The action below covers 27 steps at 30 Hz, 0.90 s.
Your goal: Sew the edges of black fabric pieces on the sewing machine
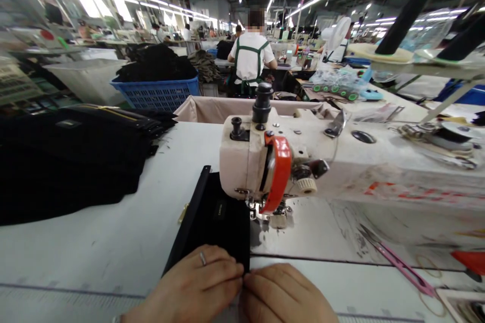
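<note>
A black fabric piece (227, 232) with a small dark label and a dark strip along its left side lies on the table, its right edge beside the presser foot (278, 219) of the sewing machine (242, 156). A gold-coloured metal tab (184, 213) sticks out at the left of the strip. My left hand (200, 282), with a ring on one finger, is closed at the near end of the fabric. Against it, my right hand (284, 295) pinches the same near right corner, fingertips partly hidden.
Black fabric pieces (71, 161) are stacked at the left. Pink-handled thread snips (401, 265) lie right of the needle area. Beyond the machine are a fabric-lined bin (212, 110), a blue basket (159, 93) of black cloth and a co-worker (252, 55) facing away.
</note>
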Tool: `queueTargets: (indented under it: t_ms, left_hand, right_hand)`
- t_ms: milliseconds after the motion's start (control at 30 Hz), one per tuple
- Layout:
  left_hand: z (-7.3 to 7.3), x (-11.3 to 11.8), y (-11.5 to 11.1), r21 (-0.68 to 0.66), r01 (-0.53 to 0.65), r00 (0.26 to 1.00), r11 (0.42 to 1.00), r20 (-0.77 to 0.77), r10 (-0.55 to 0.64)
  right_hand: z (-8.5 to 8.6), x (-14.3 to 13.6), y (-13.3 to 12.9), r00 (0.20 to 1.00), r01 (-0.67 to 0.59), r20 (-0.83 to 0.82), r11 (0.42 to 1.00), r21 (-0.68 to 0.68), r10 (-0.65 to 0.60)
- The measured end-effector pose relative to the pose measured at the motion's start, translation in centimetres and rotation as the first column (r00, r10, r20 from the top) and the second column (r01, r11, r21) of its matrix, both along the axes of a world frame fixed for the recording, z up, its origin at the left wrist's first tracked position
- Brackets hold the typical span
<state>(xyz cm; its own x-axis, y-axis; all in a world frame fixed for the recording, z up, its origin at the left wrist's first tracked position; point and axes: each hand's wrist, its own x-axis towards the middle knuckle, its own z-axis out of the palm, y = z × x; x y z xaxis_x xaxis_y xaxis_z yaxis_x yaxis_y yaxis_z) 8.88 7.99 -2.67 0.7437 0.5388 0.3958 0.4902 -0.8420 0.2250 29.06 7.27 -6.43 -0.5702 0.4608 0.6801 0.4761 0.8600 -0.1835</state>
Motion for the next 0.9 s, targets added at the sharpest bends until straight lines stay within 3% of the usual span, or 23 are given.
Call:
queueTargets:
  t_ms: [167,333,467,600,733,900]
  left_hand:
    - [-0.5,0.1,1.3,-0.041,0.029,1.000,0.999,-0.008,-0.029]
    - [-0.6,-0.3,2.9,-0.062,0.034,0.998,0.997,-0.056,-0.038]
    - [-1.6,-0.7,4.0,-0.061,0.047,0.995,0.997,-0.082,-0.052]
    - [-2.6,-0.8,5.1,-0.074,0.046,0.997,0.996,-0.059,-0.051]
    - [-2.4,-0.6,6.3,-0.084,-0.003,0.998,0.996,-0.066,-0.003]
    - [-2.4,-0.6,7.8,-0.006,-0.027,0.993,1.000,-0.118,0.027]
  right_hand:
    - [0.5,0.2,1.4,0.999,-0.017,0.039,1.000,-0.007,0.017]
    - [1.0,0.4,2.9,0.975,-0.043,0.214,0.992,-0.115,0.067]
    - [1.4,0.5,3.8,0.946,-0.030,0.311,0.981,-0.193,0.090]
    - [1.2,0.5,4.3,0.960,-0.019,0.271,0.978,-0.210,0.077]
    - [0.6,0.3,4.5,0.967,0.036,0.252,0.964,-0.263,0.033]
    - [0.3,0.2,4.5,0.971,0.056,0.238,0.956,-0.288,0.015]
